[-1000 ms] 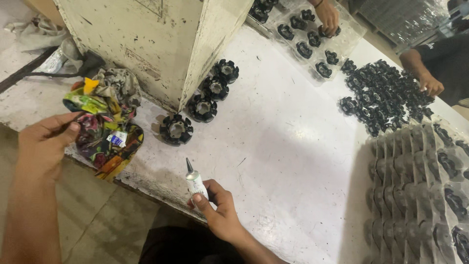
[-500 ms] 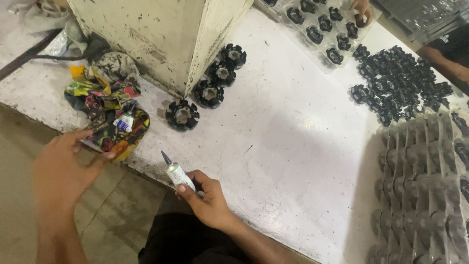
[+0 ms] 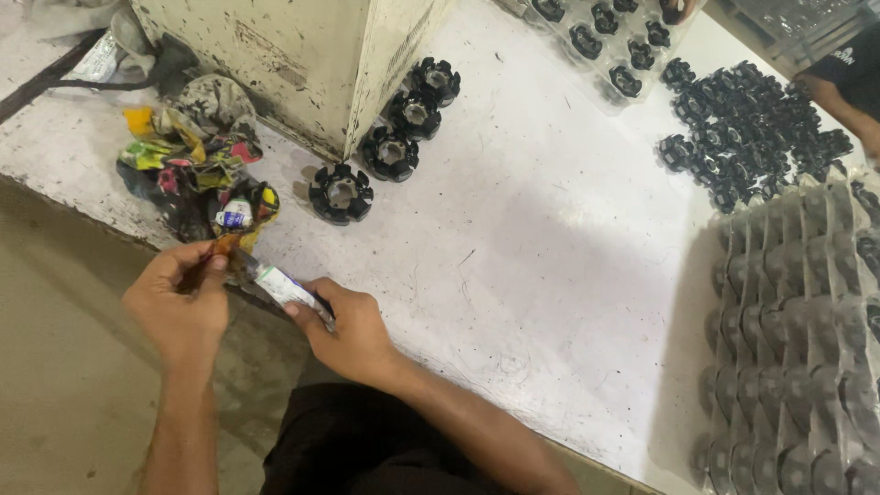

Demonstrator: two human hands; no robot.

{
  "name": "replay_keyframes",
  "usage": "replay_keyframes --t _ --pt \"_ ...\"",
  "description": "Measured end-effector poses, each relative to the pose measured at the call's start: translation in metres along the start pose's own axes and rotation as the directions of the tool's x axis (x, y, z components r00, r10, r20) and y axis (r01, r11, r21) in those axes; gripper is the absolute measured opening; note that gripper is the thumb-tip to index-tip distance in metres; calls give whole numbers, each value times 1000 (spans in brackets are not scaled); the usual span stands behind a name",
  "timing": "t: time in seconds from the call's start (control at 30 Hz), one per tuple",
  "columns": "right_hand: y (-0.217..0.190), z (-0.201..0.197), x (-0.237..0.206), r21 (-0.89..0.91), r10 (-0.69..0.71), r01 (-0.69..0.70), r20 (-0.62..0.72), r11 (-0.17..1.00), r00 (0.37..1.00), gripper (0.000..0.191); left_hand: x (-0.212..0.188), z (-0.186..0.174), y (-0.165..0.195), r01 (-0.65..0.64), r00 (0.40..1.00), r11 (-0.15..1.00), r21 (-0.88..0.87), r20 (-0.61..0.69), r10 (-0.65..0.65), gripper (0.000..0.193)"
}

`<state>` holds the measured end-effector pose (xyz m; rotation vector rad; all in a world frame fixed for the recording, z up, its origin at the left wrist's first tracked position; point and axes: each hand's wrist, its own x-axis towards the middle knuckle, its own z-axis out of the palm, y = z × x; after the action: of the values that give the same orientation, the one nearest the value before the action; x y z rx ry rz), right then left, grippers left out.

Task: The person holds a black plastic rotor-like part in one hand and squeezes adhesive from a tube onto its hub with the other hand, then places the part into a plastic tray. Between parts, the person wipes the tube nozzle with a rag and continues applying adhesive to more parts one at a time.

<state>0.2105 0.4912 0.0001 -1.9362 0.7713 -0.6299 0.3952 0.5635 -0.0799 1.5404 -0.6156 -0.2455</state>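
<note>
My right hand (image 3: 344, 323) grips a small white tube (image 3: 284, 287) at the near edge of the white table (image 3: 550, 238), its tip pointing left. My left hand (image 3: 183, 298) meets that tip, fingers pinched on the tube's nozzle end and on a scrap of crumpled wrapper. Just beyond both hands lies a heap of colourful crumpled wrappers (image 3: 197, 179). Several black round toothed parts (image 3: 341, 192) stand in a row along the foot of a stained white box (image 3: 293, 55).
A pile of black parts (image 3: 752, 128) lies at the far right beside another person's arm (image 3: 839, 87). Clear blister trays (image 3: 797, 339) of parts cover the right side; another tray (image 3: 605, 37) sits at the top.
My left hand has come right and closed on the tube's tip. My right hand has tilted the tube leftward toward it.
</note>
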Motion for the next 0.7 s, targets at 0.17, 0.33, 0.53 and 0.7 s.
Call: replay_keyframes --t 0.17,0.33,0.53,0.7 --pt "0 11 6 25 -33 34 -41 999 999 23 -1 0 -11 198 979 868 -454 47 -199 13" --pt "-1 10 0 -38 -12 11 -15 999 1000 22 1 -11 -16 437 886 430 -790 297 -355 28" --pt "-3 3 3 -64 19 -17 30 998 999 22 2 -8 -17 492 866 440 -751 371 -335 48" --pt "-4 -1 1 -131 -89 97 64 987 994 27 0 -10 -15 459 888 637 -619 341 -309 34"
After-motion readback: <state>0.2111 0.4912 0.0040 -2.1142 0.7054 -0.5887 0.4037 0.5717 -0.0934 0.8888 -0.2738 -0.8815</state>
